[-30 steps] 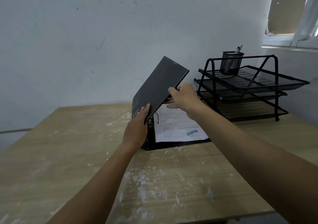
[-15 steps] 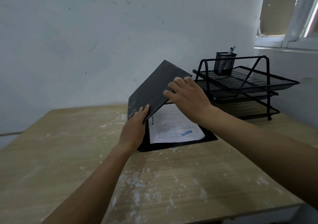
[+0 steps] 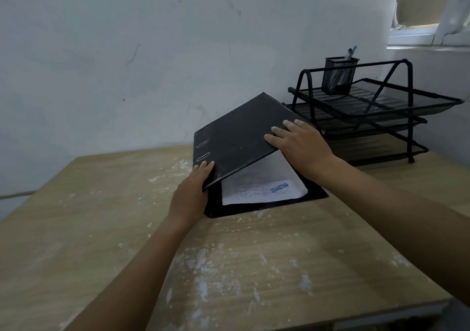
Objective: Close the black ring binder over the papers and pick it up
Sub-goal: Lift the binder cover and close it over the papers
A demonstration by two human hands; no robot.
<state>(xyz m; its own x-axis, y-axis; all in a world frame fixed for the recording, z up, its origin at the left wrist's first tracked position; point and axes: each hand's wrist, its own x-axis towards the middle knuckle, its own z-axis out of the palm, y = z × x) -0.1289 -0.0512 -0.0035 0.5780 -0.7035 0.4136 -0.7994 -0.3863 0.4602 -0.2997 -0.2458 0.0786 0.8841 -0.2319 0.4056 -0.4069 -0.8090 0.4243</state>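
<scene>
The black ring binder (image 3: pixel 239 137) lies on the wooden table, its front cover tilted down at a shallow angle over the white papers (image 3: pixel 264 188), which carry a blue stamp. My left hand (image 3: pixel 193 190) holds the binder at the spine, near its front corner, fingers up against the cover's edge. My right hand (image 3: pixel 297 144) rests flat on top of the cover near its free edge, fingers spread. The rings are hidden under the cover.
A black three-tier wire tray (image 3: pixel 376 116) stands just right of the binder, with a mesh pen cup (image 3: pixel 339 76) on its top tier. The table (image 3: pixel 229 267) has white smears. A wall stands close behind, and a window sill sits at the upper right.
The cover has swung down from steep to a shallow angle over the papers. My right hand moved from the cover's edge onto its top face. My left hand stayed at the spine.
</scene>
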